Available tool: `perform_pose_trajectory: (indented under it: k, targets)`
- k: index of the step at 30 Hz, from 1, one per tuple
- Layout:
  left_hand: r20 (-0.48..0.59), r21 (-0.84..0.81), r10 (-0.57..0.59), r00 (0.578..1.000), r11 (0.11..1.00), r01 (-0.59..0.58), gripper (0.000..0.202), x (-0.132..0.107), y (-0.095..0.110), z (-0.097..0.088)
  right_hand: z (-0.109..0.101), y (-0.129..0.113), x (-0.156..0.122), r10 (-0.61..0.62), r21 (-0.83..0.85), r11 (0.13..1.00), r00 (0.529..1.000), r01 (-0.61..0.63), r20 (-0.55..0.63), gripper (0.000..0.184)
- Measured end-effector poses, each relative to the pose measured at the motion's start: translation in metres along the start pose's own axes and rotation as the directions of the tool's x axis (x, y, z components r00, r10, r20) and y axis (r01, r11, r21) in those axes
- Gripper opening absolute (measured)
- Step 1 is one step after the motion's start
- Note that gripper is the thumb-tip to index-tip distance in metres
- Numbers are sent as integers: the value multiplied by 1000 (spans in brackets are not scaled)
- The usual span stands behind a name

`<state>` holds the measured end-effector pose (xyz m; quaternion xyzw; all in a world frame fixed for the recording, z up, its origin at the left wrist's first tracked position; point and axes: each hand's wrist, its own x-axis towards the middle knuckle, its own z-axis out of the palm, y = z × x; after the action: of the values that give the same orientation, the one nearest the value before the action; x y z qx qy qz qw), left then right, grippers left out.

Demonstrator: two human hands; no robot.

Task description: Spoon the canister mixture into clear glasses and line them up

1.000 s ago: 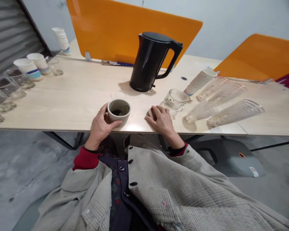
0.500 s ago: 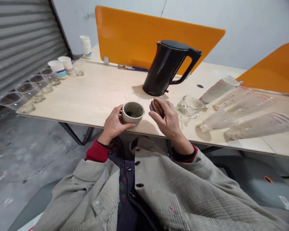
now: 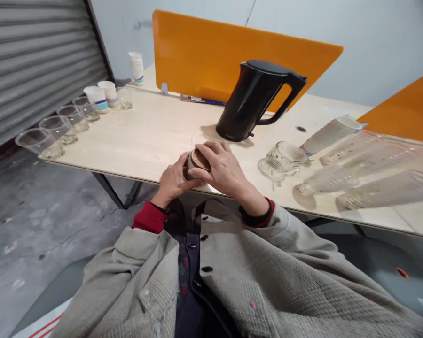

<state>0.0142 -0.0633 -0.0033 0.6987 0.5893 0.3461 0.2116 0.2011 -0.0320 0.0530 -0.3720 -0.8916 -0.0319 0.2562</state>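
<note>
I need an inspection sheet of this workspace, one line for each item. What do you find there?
Surface: pale wood tabletop.
Job's things: off-white cup with a brown disc at its mouth.
Clutter: black electric kettle, ribbed glass mug, stack of paper cups lying down, row of clear plastic cups at the table's left.
Hands: left hand wraps the cup; right hand lies over the disc.
Cables: nothing seen.
Surroundings: orange divider panel, grey roller shutter, cracked concrete floor.
</note>
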Motion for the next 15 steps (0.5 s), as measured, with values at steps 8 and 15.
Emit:
perform_pose_trajectory:
  k: [8,15]
  targets:
    - [-35,61,-45,998,997,47,101,1,1,2,0,8,6,-30,74,997,994,23,101,63]
    - [-48,83,-18,999,996,22,103,1,-2,4,5,1,6,5,29,1000,990,-9,138,55]
